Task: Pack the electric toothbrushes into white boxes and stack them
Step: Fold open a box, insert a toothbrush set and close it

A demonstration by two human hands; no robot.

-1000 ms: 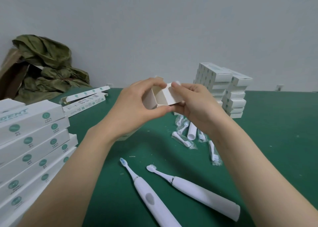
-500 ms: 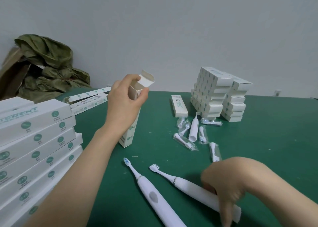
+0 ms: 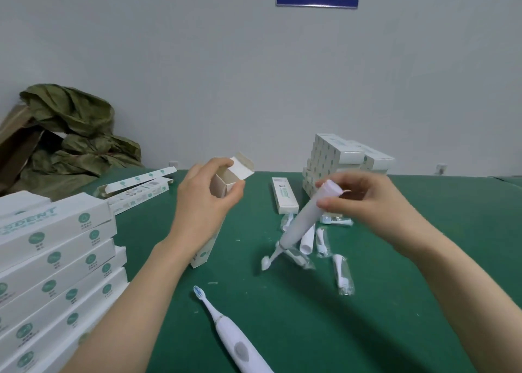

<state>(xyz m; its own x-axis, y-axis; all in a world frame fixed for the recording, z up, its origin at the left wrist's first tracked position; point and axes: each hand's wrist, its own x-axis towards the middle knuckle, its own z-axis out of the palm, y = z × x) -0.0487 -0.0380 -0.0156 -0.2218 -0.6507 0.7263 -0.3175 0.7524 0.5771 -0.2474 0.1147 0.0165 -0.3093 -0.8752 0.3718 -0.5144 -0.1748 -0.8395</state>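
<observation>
My left hand (image 3: 206,203) grips a long white box (image 3: 223,187) that stands upright on the green table, its top flap open. My right hand (image 3: 364,203) pinches the base end of a white electric toothbrush (image 3: 299,225), lifted and tilted with its bristle head pointing down to the left, to the right of the box. A second white toothbrush (image 3: 231,341) lies on the table near the front edge. A stack of packed white boxes (image 3: 336,160) stands at the back right.
A big pile of flat white boxes (image 3: 53,262) fills the left side. Bagged brush heads (image 3: 343,276) and a single closed box (image 3: 284,194) lie in the middle of the green table (image 3: 423,259). Two opened boxes (image 3: 138,186) and a crumpled green bag (image 3: 70,135) sit at the back left.
My right hand left the box, reached down to a toothbrush on the table, and has lifted it up toward the box. My left hand stood the box upright.
</observation>
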